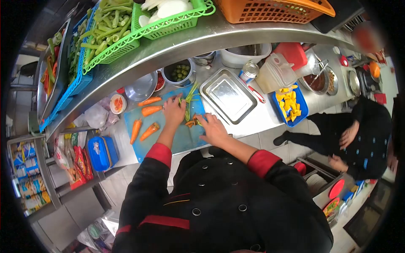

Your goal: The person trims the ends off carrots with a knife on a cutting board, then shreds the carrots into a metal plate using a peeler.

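My left hand (pixel 174 111) rests on a blue cutting board (pixel 171 141), fingers spread, beside green carrot stems (pixel 192 98). To its right, my right hand (pixel 214 129) has thumb and fingers apart, its fingertips at small orange-brown carrot trimmings (pixel 190 123). Neither hand shows a clear hold on anything. On the left part of the board lie several whole carrots: one upper carrot (pixel 151 110), a thin carrot (pixel 149 100), an upright-lying carrot (pixel 136 130) and a thick carrot (pixel 149 131).
An empty steel tray (pixel 229 96) lies right of the board, near a can (pixel 249 71) and a blue tray of yellow chunks (pixel 290 105). A pot of green olives (pixel 179 72) stands behind. Overhead, a shelf edge (pixel 185 44) carries vegetable baskets. A co-worker (pixel 367 139) stands at right.
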`<state>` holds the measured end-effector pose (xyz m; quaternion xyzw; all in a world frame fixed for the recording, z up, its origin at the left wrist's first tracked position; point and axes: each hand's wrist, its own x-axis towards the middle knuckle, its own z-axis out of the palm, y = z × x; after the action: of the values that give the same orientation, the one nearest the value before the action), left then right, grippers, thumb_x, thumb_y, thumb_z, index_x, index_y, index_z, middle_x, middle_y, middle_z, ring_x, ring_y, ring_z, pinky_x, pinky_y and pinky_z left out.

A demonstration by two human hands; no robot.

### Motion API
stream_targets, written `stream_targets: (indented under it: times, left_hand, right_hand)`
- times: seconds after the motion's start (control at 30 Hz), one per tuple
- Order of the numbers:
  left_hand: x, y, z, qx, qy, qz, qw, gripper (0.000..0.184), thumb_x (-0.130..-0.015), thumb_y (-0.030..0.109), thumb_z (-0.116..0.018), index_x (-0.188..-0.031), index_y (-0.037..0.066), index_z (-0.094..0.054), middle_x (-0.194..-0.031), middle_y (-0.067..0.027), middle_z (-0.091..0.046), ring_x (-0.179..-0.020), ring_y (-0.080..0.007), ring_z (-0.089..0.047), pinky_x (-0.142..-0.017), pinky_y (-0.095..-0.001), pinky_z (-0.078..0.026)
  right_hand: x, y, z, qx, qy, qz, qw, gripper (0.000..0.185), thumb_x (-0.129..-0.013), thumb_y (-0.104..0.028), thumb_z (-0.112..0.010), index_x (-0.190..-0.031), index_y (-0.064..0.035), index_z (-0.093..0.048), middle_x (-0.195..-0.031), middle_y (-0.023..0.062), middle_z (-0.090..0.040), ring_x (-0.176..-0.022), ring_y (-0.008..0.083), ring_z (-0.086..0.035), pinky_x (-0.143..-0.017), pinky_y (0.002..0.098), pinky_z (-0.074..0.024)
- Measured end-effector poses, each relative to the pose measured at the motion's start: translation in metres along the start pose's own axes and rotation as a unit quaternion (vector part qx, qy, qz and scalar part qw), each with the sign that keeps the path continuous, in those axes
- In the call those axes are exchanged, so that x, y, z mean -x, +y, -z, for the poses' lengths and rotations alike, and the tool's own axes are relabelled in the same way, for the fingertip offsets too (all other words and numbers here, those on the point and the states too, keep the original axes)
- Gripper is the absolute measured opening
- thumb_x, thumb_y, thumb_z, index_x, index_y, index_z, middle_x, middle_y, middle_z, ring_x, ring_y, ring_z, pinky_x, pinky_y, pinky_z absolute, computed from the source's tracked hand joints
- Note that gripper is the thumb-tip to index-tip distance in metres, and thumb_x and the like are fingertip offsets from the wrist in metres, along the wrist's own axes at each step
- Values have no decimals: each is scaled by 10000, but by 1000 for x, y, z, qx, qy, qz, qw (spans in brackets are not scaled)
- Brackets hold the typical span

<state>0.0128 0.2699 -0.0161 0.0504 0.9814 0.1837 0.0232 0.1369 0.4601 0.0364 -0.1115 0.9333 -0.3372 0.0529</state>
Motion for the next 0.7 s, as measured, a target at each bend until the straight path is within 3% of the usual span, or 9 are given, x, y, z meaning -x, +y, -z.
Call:
stream_targets:
  times: [0.13,0.2,0.23,0.3,0.33,0.5,0.57,0.7]
  left_hand:
    - [17,-24,3,49,-14,-14,999,428,-951,431,-576,-1343,264,-614,-1363,-128,-560,-1254,-360,-499,-1043,-538,-401]
    - [30,-29,13,55,-129,-46,989,671,-850,512,-691,-1431,217,-531,-1479,-177,-454,-1337,-399,-426,-1108,-493,-368]
    - [39,-23,24,54,-125,-38,990,671,-850,512,-691,-1431,217,-531,-1479,-177,-454,-1337,-399,-426,-1108,-493,-368]
    - [60,-12,40,50,-160,-64,984,1020,-682,589,-810,-1508,141,-414,-1569,-194,-315,-1407,-427,-333,-1159,-482,-319]
    - [65,-10,41,46,-179,-62,981,1273,-536,553,-906,-1553,105,-285,-1600,-168,-243,-1429,-439,-288,-1145,-523,-341]
    - [76,28,44,-76,-183,6,980,1302,-500,416,-953,-1556,152,-239,-1576,-143,-279,-1400,-420,-332,-1046,-568,-436]
    - [70,30,44,-101,-183,20,978,1296,-491,373,-960,-1549,180,-237,-1553,-131,-310,-1375,-407,-367,-1006,-572,-471]
    - [57,31,44,-84,-200,46,975,1054,-560,270,-908,-1458,230,-357,-1383,-116,-428,-1235,-381,-479,-941,-524,-526]
  right_hand:
    - [-34,3,-11,64,-83,-2,994,608,-740,-214,-791,-1290,-84,-566,-1174,158,-507,-1138,345,-526,-932,464,-475]
    - [-45,9,-22,108,-99,6,989,457,-793,-193,-727,-1211,-62,-595,-1156,160,-526,-1118,331,-554,-912,446,-499]
    - [-50,13,-27,108,-103,14,989,457,-793,-193,-727,-1211,-62,-595,-1156,160,-526,-1118,331,-554,-912,446,-499]
    - [-58,19,-32,108,-130,40,985,324,-840,-163,-660,-1134,-34,-614,-1133,158,-545,-1080,318,-586,-884,424,-528]
    - [-60,20,-33,118,-116,53,985,298,-850,-116,-625,-1132,-20,-623,-1125,171,-575,-1034,319,-628,-870,419,-551]
    - [-72,17,-31,84,-171,45,981,314,-861,-66,-566,-1163,12,-602,-1180,226,-598,-1044,376,-659,-911,448,-549]
    - [-74,20,-36,79,-178,20,981,517,-762,-140,-744,-1224,-12,-551,-1215,221,-578,-1058,377,-651,-896,445,-553]
    - [-76,8,-19,59,-211,18,976,468,-791,-116,-684,-1216,24,-545,-1184,249,-592,-1074,397,-644,-908,457,-553]
